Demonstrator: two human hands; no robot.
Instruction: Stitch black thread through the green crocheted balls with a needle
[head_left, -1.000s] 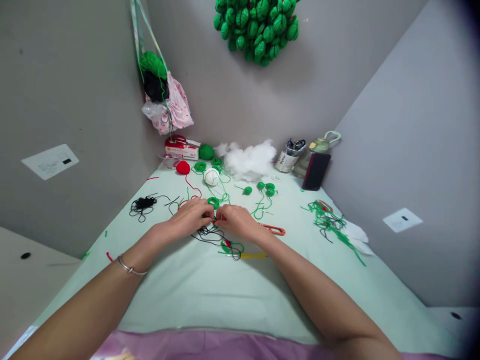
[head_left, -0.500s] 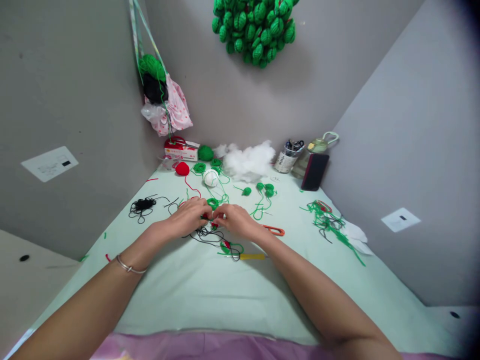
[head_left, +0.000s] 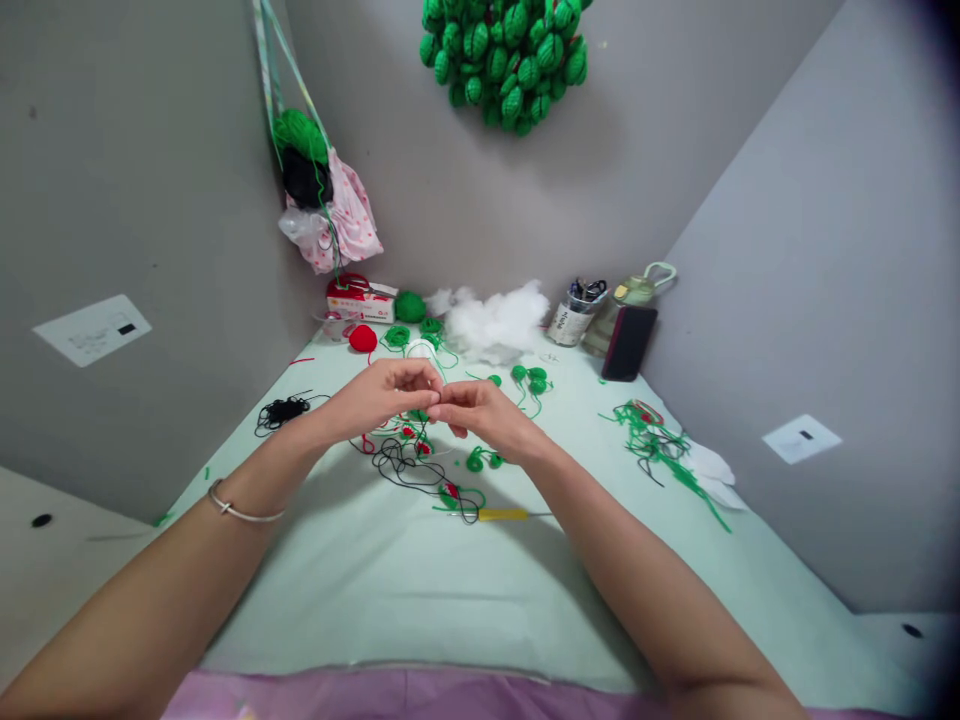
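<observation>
**Hands Raised Off the Desk With Yarn Pinched Between Them**

Both hands have lifted from the desk. Left hand and right hand meet fingertip to fingertip, pinched on thin yarn trailing below. Judged light, limp, tangle-prone: grip near the fingertips.

Your left hand and right hand meet fingertip to fingertip above the pale green table; what they pinch is too small to tell. Below them lie a tangle of black yarn, small green crochet pieces and a yellow-handled crochet hook. Further back sit a red yarn ball, white stuffing and a dark phone leaning at the wall. You wear a bracelet on the left wrist.
</observation>
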